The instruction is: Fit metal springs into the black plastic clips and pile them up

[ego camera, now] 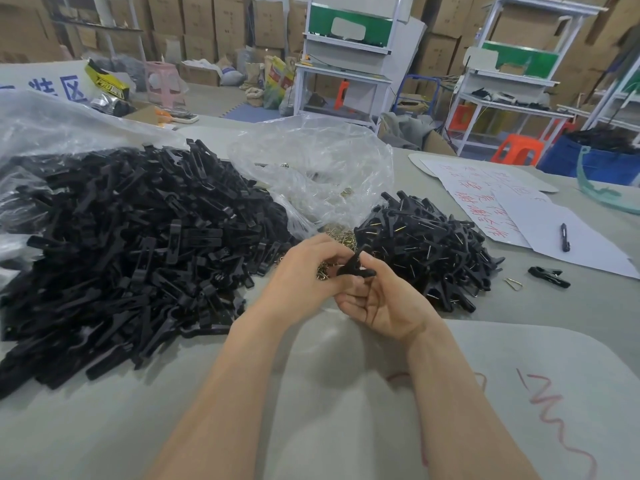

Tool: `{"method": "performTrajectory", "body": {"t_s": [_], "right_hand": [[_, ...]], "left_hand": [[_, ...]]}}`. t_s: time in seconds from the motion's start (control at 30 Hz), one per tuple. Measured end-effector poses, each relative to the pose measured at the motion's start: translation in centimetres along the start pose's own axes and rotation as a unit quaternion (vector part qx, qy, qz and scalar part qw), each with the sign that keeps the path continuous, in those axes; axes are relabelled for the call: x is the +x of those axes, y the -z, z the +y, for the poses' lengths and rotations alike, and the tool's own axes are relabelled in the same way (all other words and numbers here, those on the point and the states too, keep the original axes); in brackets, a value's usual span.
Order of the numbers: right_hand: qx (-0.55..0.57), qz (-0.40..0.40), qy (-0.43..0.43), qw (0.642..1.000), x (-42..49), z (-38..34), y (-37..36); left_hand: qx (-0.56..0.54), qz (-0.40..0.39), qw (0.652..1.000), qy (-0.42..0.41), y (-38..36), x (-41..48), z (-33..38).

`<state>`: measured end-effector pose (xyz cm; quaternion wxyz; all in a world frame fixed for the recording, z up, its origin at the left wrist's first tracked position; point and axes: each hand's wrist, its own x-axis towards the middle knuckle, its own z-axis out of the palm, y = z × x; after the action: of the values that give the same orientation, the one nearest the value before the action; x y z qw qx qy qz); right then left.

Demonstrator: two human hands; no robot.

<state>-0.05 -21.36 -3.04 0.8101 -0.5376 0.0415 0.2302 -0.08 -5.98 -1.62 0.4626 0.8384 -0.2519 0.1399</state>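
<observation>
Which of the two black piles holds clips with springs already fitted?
The smaller pile on the right: brass wire glints among its clips. The large left pile shows only plain black pieces.

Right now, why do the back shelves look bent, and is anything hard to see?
Head view: the wide-angle lens bows the white shelving; glare on the clear plastic bag veils the springs inside; the black clip between the left hand and right hand shows little detail.

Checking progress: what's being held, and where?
One clip, pinched by the left hand at its left end, the right hand at its right end.
</observation>
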Motion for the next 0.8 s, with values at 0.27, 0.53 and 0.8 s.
{"method": "performTrajectory", "body": {"t_s": [0.27, 0.53, 0.8], "right_hand": [[-0.020, 0.006, 0.018, 1.000, 0.1, 0.2, 0.1], [-0.173, 0.113, 0.057, 0.977, -0.3, -1.5, -0.6], [-0.238, 0.364, 0.313, 0.844, -0.1, -6.6, -2.4]], "left_hand": [[-0.009, -0.009, 1.000, 0.001, 0.2, -0.2, 0.0], [0.024, 0.041, 0.996, 0.071, -0.2, -0.1, -1.1], [-0.026, 0.167, 0.981, 0.096, 0.2, 0.3, -1.4]]}}
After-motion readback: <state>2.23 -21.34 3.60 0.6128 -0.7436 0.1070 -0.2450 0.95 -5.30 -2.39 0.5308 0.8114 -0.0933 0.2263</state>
